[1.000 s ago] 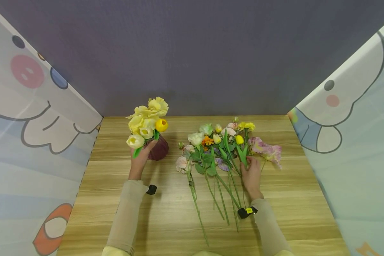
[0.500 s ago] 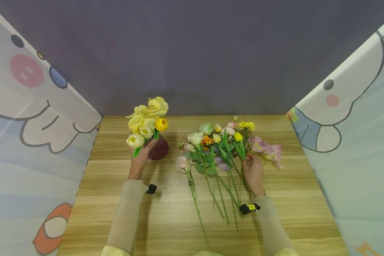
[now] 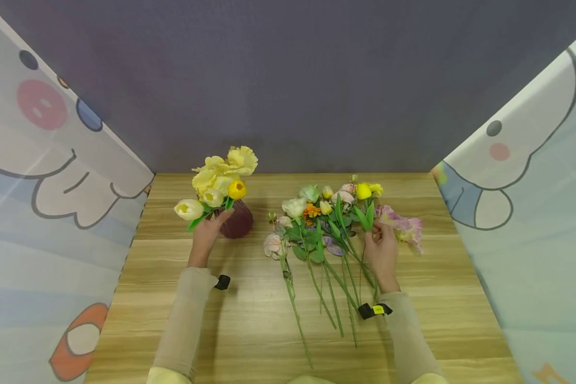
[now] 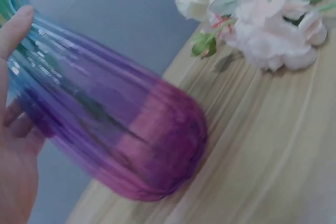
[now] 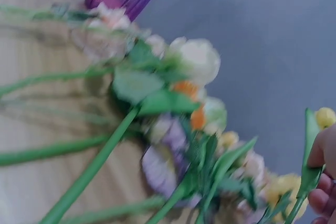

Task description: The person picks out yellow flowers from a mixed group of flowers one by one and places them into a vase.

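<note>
In the head view I see the yellow tulip (image 3: 364, 191) at the right hand (image 3: 383, 250), bloom pointing away, well right of the purple vase (image 3: 237, 220), which the left hand (image 3: 206, 234) is nearer. The left wrist view shows me the left fingers (image 4: 20, 125) curled round the vase's upper part. In the right wrist view, the right fingers (image 5: 317, 201) pinch the tulip below its bloom.

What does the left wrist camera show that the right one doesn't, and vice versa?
Only the left wrist view shows the left hand gripping the purple vase and the stems inside it. Only the right wrist view shows the right hand pinching a yellow tulip, plus a purple flower. Both show part of the vase, pale pink flowers and the wooden tabletop.
</note>
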A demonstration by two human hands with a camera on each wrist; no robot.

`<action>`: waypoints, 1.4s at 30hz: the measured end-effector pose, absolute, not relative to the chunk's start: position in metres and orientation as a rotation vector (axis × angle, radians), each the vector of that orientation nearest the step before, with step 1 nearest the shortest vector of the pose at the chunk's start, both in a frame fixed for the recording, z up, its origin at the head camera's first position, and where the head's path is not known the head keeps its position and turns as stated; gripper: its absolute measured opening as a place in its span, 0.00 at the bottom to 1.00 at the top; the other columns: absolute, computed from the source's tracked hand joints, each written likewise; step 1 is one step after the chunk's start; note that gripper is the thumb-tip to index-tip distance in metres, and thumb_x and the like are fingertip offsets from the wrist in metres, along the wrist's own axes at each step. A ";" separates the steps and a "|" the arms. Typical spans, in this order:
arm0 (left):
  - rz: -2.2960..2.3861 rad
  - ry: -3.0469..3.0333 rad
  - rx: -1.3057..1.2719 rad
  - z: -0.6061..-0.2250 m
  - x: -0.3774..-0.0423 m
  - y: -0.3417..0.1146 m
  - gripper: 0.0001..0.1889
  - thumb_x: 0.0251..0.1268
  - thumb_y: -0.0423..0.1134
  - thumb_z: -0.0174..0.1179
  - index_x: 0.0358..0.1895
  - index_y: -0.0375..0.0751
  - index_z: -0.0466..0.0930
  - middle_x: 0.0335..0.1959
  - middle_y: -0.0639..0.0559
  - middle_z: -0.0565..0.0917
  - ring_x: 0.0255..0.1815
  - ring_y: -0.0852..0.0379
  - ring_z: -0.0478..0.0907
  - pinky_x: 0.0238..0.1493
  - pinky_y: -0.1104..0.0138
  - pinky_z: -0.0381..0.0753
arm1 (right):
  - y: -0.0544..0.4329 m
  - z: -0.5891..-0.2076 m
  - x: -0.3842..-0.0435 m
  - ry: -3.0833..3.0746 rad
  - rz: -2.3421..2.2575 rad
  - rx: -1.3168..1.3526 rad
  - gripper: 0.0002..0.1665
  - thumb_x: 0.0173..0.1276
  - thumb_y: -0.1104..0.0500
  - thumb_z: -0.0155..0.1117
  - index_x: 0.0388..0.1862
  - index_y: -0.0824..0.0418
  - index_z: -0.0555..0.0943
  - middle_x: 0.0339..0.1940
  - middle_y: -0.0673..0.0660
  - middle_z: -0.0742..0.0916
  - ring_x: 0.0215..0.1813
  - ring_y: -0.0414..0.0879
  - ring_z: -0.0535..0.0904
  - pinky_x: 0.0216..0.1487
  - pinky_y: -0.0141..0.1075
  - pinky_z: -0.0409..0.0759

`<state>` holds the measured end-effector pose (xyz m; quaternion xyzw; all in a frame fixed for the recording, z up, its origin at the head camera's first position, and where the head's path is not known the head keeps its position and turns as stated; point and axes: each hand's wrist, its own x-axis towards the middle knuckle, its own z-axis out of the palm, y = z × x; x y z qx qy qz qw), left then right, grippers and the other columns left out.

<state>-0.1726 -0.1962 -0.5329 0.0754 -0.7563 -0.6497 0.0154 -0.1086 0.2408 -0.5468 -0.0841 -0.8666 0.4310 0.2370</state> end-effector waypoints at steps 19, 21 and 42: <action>-1.438 -2.157 -0.020 -0.518 -0.171 -0.171 0.37 0.54 0.38 0.81 0.67 0.40 0.73 0.57 0.45 0.81 0.54 0.55 0.77 0.60 0.62 0.75 | 0.153 -0.427 -0.139 -1.531 1.907 0.292 0.08 0.75 0.69 0.61 0.50 0.64 0.81 0.42 0.51 0.86 0.43 0.43 0.82 0.47 0.33 0.81; -1.452 -2.093 -0.084 -0.521 -0.173 -0.170 0.36 0.53 0.33 0.80 0.67 0.40 0.74 0.58 0.45 0.81 0.55 0.58 0.78 0.58 0.67 0.77 | 0.142 -0.420 -0.141 -1.472 1.957 0.326 0.10 0.75 0.69 0.61 0.53 0.64 0.80 0.42 0.52 0.86 0.44 0.44 0.83 0.49 0.36 0.82; -1.466 -1.886 -0.255 -0.509 -0.166 -0.162 0.24 0.47 0.18 0.76 0.52 0.23 0.83 0.45 0.29 0.86 0.51 0.72 0.81 0.54 0.76 0.80 | 0.063 -0.383 -0.154 -1.655 1.672 0.663 0.12 0.75 0.69 0.63 0.51 0.77 0.79 0.41 0.68 0.88 0.43 0.52 0.86 0.49 0.41 0.85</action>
